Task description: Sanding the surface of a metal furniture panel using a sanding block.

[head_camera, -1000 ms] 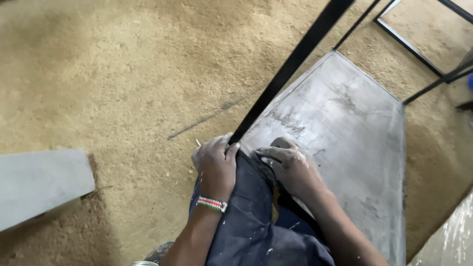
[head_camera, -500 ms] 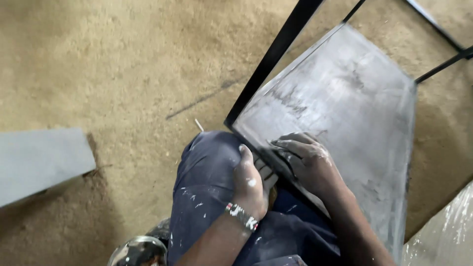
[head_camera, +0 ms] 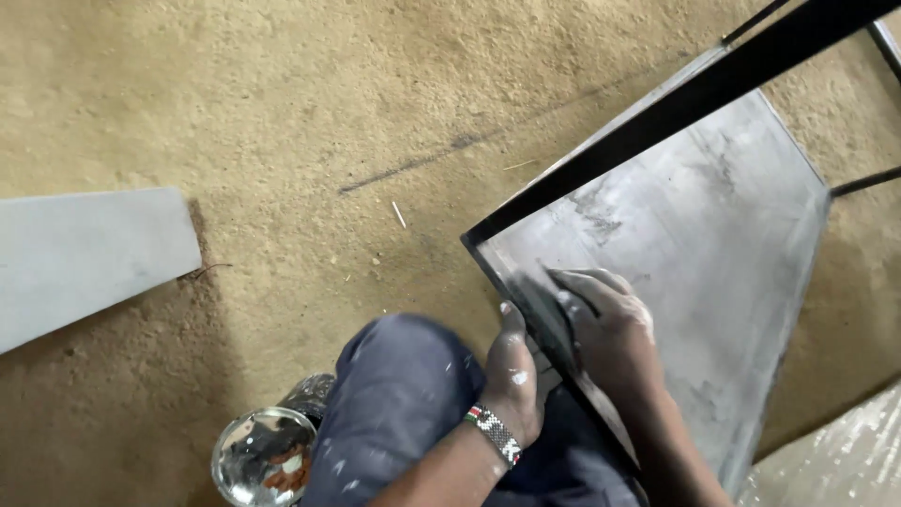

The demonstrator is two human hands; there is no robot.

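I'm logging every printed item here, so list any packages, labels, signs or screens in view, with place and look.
No labels, signs or screens in view.
Clear plastic sheeting: bottom right corner, crinkled, whitish; whether it wraps a package cannot be told.
Glass jar: bottom edge, left of the knee, round, clear, paint-smeared, no label visible.

hands: 2 (head_camera: 511, 376) | metal frame (head_camera: 676, 103): 1 | grey board (head_camera: 84, 258): 1 | jar (head_camera: 263, 460): 1
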